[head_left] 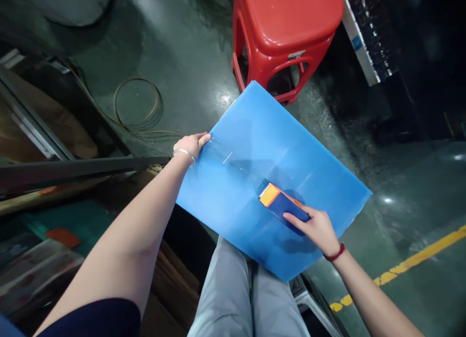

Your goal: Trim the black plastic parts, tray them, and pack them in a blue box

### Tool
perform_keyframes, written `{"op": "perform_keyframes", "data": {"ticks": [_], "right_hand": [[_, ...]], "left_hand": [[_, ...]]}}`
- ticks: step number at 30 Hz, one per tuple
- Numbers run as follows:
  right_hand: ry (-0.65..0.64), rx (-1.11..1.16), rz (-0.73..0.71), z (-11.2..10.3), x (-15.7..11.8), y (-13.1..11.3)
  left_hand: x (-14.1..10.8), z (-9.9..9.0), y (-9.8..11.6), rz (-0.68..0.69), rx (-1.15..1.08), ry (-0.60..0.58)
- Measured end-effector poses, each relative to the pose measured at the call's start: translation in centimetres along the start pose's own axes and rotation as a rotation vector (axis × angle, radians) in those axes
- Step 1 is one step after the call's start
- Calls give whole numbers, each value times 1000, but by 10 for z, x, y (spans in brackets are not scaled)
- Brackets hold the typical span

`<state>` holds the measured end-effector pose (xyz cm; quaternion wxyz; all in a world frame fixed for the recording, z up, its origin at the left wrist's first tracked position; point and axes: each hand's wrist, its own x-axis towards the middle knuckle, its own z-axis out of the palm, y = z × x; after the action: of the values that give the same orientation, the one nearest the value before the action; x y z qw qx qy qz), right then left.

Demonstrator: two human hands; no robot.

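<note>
A large blue sheet (247,133) with a smooth, slightly glossy face lies tilted above my legs. My left hand (191,143) grips its upper left edge, thumb on top and the other fingers mostly hidden. In my right hand (316,225) is a small dark blue and orange box (284,208), held between thumb and fingers over the middle of the sheet. The box's orange end points towards my left hand. A faint shiny line runs on the sheet between that hand and the box; I cannot tell what it is.
Beyond the sheet stands a red plastic stool (291,21). A looped cable (158,104) lies on the dark green floor to the left, near a metal-framed rack (83,164). A yellow line (411,264) marks the floor at right. A silver-edged object (360,41) sits upper right.
</note>
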<state>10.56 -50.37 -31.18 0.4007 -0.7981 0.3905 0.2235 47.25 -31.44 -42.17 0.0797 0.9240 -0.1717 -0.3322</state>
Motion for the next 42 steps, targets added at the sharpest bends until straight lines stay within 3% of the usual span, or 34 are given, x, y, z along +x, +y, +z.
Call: {"op": "perform_keyframes", "data": {"ticks": [3,5,8,10,13,17,20,24,27,33,36,39,42], "right_hand": [[-39,-41,19,4,15,3],[-59,-54,35,6,25,2],[-91,-103,52,9,33,2],[-105,-127,51,11,35,2],[-113,-124,29,12,36,4],[-112,-57,-32,11,39,6],[-108,13,-79,11,37,6],[-83,100,-110,6,16,20],[-27,143,-90,-9,-16,58],[53,138,64,-56,-112,188],[53,135,146,-71,-150,239],[39,116,149,-73,-165,270],[51,111,138,-65,-155,287]], "left_hand": [[-9,2,7,-93,19,12],[-14,1,11,-79,7,25],[-28,6,23,11,15,180],[-42,20,38,88,59,287],[-65,55,68,211,94,255],[-85,96,98,174,61,252],[-85,104,101,162,76,285],[-78,100,97,192,98,287],[-76,97,97,184,111,274],[-79,92,103,226,117,264],[-77,92,103,283,114,300],[-74,94,103,295,113,368],[-72,96,104,301,155,382]]}}
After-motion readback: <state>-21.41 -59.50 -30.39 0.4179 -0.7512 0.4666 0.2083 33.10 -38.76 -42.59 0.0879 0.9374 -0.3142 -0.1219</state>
